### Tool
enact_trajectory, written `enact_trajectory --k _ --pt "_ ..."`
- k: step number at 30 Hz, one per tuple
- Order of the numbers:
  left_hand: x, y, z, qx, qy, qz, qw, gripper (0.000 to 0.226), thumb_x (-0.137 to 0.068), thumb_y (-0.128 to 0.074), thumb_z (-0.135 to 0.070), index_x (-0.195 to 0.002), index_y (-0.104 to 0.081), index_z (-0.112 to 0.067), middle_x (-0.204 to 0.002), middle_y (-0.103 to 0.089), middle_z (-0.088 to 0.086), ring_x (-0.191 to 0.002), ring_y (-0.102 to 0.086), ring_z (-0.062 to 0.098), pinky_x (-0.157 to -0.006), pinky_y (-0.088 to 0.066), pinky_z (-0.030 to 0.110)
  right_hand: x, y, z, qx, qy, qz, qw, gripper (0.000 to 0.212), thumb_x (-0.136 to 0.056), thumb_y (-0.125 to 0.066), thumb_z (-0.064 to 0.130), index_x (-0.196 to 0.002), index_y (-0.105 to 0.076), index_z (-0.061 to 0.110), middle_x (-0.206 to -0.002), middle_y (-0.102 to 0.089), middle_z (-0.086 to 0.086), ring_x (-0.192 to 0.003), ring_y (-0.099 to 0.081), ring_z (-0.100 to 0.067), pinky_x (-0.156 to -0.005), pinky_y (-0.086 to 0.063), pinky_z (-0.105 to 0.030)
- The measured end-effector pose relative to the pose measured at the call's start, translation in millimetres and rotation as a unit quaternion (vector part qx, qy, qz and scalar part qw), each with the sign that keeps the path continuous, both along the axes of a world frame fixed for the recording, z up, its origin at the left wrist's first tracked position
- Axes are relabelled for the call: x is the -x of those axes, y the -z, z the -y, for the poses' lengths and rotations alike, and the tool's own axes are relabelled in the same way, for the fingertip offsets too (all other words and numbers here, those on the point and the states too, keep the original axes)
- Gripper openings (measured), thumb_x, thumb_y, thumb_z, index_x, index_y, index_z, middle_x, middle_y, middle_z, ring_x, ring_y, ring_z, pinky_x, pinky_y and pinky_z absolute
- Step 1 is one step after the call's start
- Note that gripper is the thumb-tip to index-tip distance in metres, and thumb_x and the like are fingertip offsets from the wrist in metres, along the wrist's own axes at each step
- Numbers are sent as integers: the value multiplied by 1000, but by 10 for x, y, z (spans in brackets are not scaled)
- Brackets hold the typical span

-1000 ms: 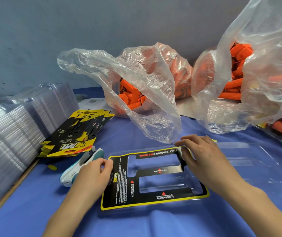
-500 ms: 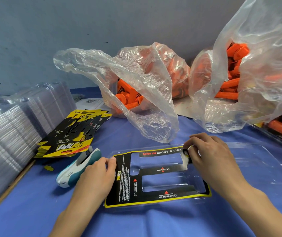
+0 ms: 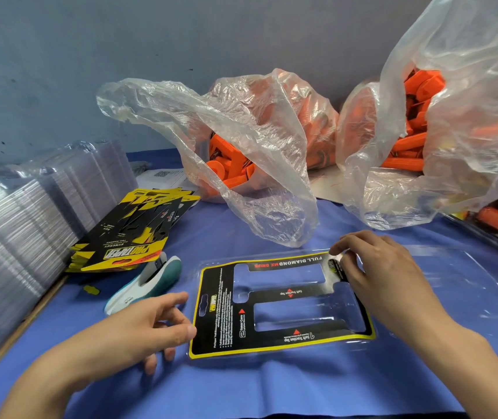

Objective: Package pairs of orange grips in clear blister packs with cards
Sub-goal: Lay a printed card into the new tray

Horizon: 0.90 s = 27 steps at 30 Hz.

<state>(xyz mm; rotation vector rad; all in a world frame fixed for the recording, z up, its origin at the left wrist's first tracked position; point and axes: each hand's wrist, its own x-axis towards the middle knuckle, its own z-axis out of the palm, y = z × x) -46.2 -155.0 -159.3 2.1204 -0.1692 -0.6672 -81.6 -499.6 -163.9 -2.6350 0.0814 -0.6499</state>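
Near edge of tabletop [image 3: 272,388]: bare blue cloth, a hand passes freely. Centre taken by carded blister pack [image 3: 281,340]. Left edge walled: stacked clear blisters [image 3: 15,237], card pile [image 3: 130,237], stapler [image 3: 151,279]. Far edge blocked by middle bag [image 3: 241,131] and corner bag [image 3: 468,131], middle bag's lip sagging toward centre.

Bright, even light that seems to come from above. Shadows stay soft, just a faint one on the blue cloth [image 3: 241,388] under the left hand [image 3: 139,331]. Lots of white glare streaking the nearer plastic bag [image 3: 241,140] and the stack of clear blisters [image 3: 15,237]. Print on the card [image 3: 220,328] reads sharp. Typical wide-angle warp at the edges — both forearms look stretched, and the corners go a touch dimmer.
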Motion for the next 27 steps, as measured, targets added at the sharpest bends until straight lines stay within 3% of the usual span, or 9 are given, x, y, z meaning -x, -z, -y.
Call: enact_trajectory --k 4,8,14,18,23,27 --pt "17 5 8 -20 24 20 999 85 -83 -75 -25 -152 -25 -25 -99 -67 -5 -66 -59 17 -54 -50 27 6 6 -11 9 -3 -6 1000 13 -92 -60 13 -93 -69 23 -100 -67 3 -90 -57 -30 -84 -41 -41" --pt "42 9 45 -42 39 40 998 81 -87 -73 -21 -150 -23 -30 -97 -67 -7 -65 -57 16 -54 -50 27 -1 4 -23 17 -5 -11 1000 13 -92 -59 14 -93 -69 23 -101 -67 4 -90 -58 -30 -84 -41 -41" --pt "49 14 88 -59 41 47 996 82 -83 -75 -27 -145 -22 -38 -98 -66 -9 -62 -58 16 -52 -50 27 -15 -3 -35 19 -9 -9 1000 14 -93 -59 12 -91 -69 23 -100 -67 4 -90 -58 -30 -84 -42 -42" --pt "59 2 76 -66 43 43 996 82 -70 -73 -47 -136 -24 -45 -96 -66 -5 -64 -59 18 -54 -51 29 -14 -1 -38 17 -9 -8 1000 15 -92 -60 11 -90 -69 22 -99 -67 3 -89 -58 -30 -82 -42 -42" --pt "21 42 -5 -36 25 54 998 63 -94 -64 -34 -145 -26 -38 -97 -65 -6 -68 -63 25 -59 -54 31 -3 1 -36 -2 -11 -2 1000 15 -93 -58 13 -93 -69 23 -101 -66 5 -92 -57 -29 -84 -42 -39" --pt "-2 76 53 18 -50 50 997 56 -98 -56 -26 -148 -31 -25 -83 -66 4 -60 -62 20 -48 -51 33 -1 -25 -30 -41 -18 11 999 17 -94 -55 16 -97 -69 24 -104 -66 6 -96 -58 -27 -86 -44 -42"
